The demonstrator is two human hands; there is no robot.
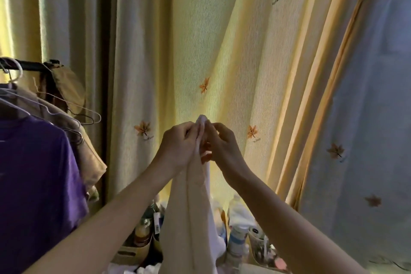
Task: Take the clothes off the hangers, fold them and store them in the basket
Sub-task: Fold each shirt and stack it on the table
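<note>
At the middle of the scene, ahead of your chest, you had both hands raised and almost touching. Your left hand (178, 144) was curled round the top of a pale garment (193, 211), with the cloth bunched in its fingers and a small fold poking out above the knuckles. Your right hand (224, 147) met it from the right, its fingertips pinching the same top edge just beside the left hand's fingers. From that grip the pale garment hung straight down between your two forearms in long narrow folds, held by your hands alone. Its lower end ran out of the bottom of the view, so I could not tell where it finished.

Far behind your hands hung a yellow curtain (200, 40) printed with orange maple leaves (204, 85); its right part lay in bluish shade. On the left, a dark rail (29, 66) carried wire hangers (73, 110). A purple shirt (33, 173) hung from one at the near left, and a beige garment (89, 151) hung just behind it, to its right. Low down, beyond the hanging cloth, a cluster of bottles (235, 236) stood close together, partly hidden by the pale garment and your right forearm.
</note>
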